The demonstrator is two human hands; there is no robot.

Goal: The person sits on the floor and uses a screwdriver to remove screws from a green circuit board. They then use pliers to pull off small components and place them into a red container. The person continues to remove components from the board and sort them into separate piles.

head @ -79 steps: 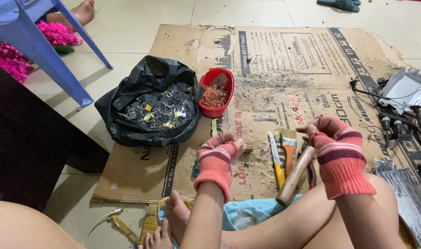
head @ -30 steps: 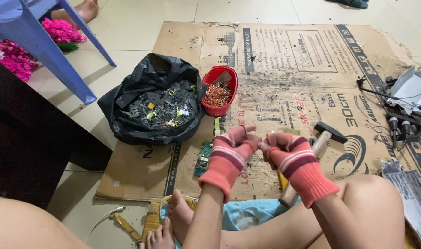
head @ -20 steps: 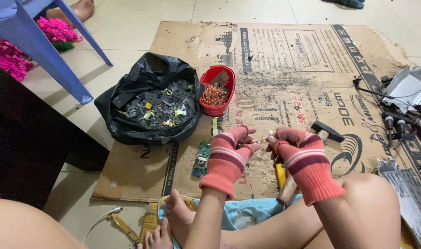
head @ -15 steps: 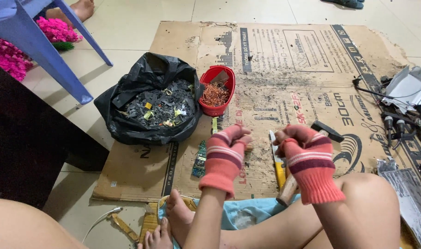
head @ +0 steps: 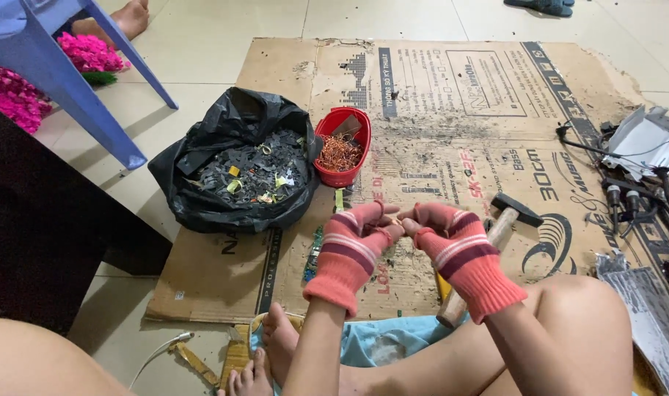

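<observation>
Meeting fingertip to fingertip, the gloved left hand [head: 355, 246] and right hand [head: 452, 242] are pinched on something too small to identify — a hammer [head: 488, 246] is tucked beneath the right.

ahead: bare cardboard [head: 452, 103] | left: red bowl [head: 342, 137] | right: hammer [head: 496, 235]

Even, soft daylight, bright overall. Faint sheen on floor tiles [head: 224, 44] toward 12 o'clock. Black bag [head: 232, 165] glints slightly. Soft shadows under stool [head: 92, 81] at 10 o'clock. Focus sharp centrally; mild wide-angle stretch at edges; dark underexposed mass at 9 o'clock.
</observation>
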